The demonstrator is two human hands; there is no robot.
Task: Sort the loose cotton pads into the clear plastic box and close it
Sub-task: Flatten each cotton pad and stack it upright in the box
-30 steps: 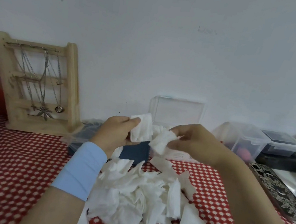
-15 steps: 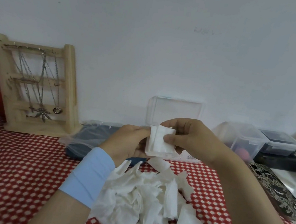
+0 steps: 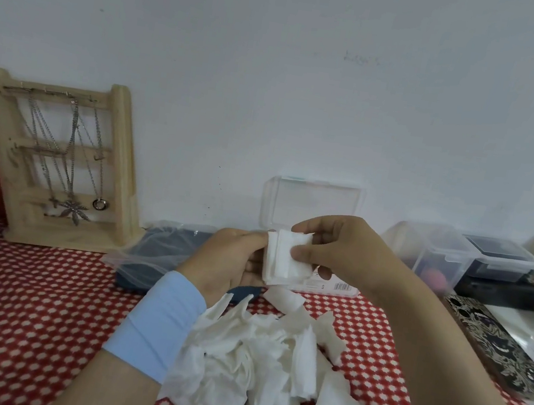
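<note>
Our left hand [image 3: 232, 261] and right hand [image 3: 352, 249] meet at the far middle of the red spotted cloth [image 3: 21, 287], in front of the clear plastic box [image 3: 314, 202], which stands open with its lid upright; 1 second ago each hand held a separate pad, apart; now we have squared them into 1 small stack [image 3: 285, 257]; left fingers curl behind it, right thumb and fingers pinch its front; the heap of loose pads [image 3: 253, 356] lies near us, so we judge sorting barely begun.
</note>
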